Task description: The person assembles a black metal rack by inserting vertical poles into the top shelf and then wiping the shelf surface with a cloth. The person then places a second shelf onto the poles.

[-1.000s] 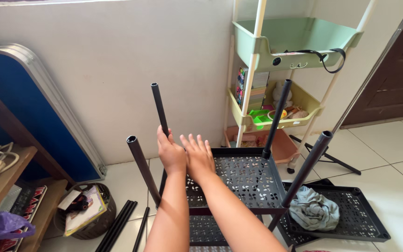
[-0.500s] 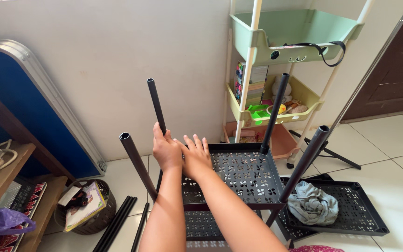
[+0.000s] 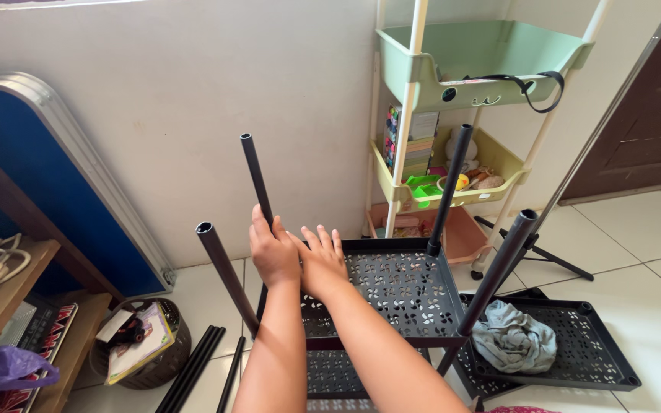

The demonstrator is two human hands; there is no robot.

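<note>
Your left hand (image 3: 273,251) wraps the rear black pole (image 3: 258,182), steadying it; your right hand (image 3: 321,260) (fingers spread) presses the perforated shelf (image 3: 399,287).

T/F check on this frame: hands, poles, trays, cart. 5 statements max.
1. The left hand is at the base of the rear-left black pole. True.
2. The right hand holds a screwdriver. False: it lies flat on the perforated black tray, with no tool.
3. Four poles stand up from that tray's corners. True.
4. The grey cloth hangs on the pastel cart. False: it lies in a second black tray on the floor.
5. Spare black poles lie on the floor. True.
</note>
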